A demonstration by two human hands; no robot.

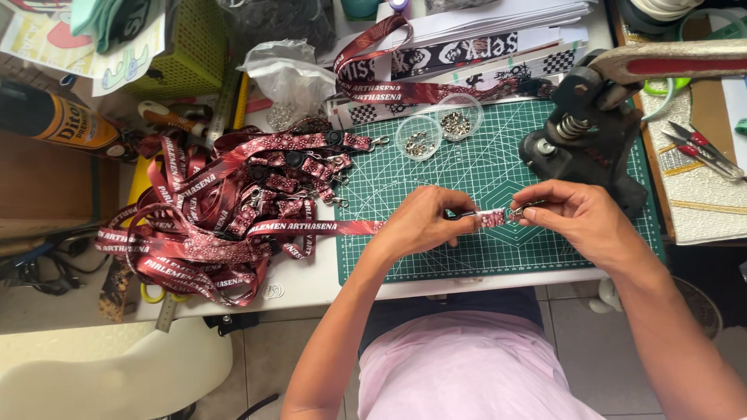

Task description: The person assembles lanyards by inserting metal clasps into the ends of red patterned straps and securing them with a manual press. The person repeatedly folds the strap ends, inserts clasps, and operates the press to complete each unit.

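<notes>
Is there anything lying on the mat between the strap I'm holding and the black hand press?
Nothing visible does. The lanyard strap sits between the left hand and right hand, and the green cutting mat is bare up to the black press.

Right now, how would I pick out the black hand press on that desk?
Start at the green cutting mat. At its far right corner stands the hand press: a heavy black iron body with a coil spring and a long red-striped lever. Unlike the two clear cups of rivets nearby, it is big, dark and metal.
</notes>
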